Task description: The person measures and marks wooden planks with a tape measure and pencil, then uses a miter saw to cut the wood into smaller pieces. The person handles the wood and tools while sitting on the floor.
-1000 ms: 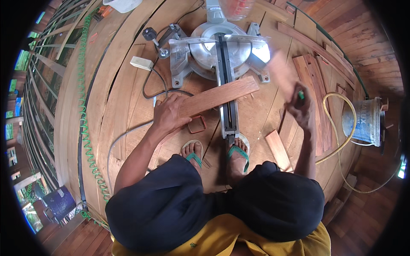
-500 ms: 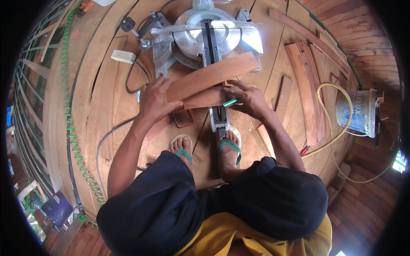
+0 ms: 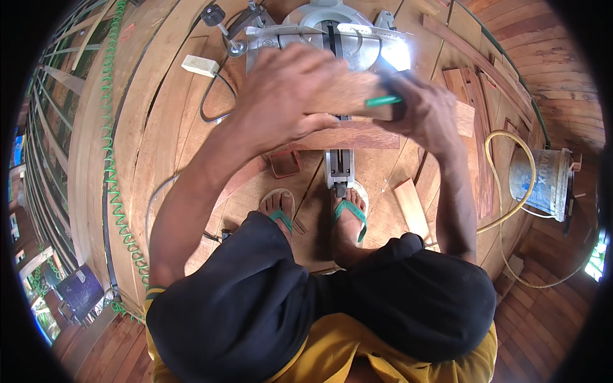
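Note:
My left hand [image 3: 287, 96] is closed around the left part of a reddish-brown wooden board [image 3: 348, 92], blurred by motion. At the board's right part, my right hand [image 3: 424, 112] grips it too, with a slim green pen or pencil [image 3: 383, 101] sticking out from the fingers. This board is held up above the bed of a miter saw [image 3: 338, 167]. Below it, a second wooden piece [image 3: 364, 137] lies across the saw's slotted arm. My left hand hides the left end of both pieces.
Wooden boards [image 3: 479, 153] lie to the right, near a bucket [image 3: 539, 185] and a yellow hose [image 3: 488, 159]. A short offcut [image 3: 412, 207] rests by my right foot. A clamp [image 3: 223, 32] and a white block [image 3: 200, 65] are at the upper left. A green coiled hose [image 3: 110, 147] runs down the left.
Both hands have risen with the upper board, and my right hand has moved right along with it. The lower wooden piece now lies more in view. The whole view has shifted slightly.

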Demonstrator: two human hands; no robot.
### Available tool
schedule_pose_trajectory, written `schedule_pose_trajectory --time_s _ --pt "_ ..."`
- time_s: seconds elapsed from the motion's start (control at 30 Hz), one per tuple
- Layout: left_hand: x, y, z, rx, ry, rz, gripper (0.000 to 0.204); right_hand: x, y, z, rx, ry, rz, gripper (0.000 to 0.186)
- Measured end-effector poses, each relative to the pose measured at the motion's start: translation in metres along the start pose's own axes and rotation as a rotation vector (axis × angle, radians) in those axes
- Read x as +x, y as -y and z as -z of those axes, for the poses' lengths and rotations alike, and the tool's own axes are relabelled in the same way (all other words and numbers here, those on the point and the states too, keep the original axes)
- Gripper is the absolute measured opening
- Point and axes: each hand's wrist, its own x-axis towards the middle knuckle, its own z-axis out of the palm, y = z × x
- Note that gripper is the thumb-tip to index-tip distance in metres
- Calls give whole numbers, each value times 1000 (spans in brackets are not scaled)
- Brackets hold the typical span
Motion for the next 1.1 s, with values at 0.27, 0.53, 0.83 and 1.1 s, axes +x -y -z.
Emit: schedule_pose_trajectory --time_s 0.27,0.53,0.83,1.1 --pt "-158 73 -51 -1306 -459 891 31 -78 -72 12 11 -34 -274 81" --pt "-190 17 -146 -1612 -337 1193 43 -66 -21 -65 57 246 -142 79" --pt "-159 -26 -159 -1374 -353 1186 53 -55 -4 -95 27 368 -96 69" --pt "-159 -39 -180 -1223 -246 1066 62 -63 -13 -96 9 363 -148 77"
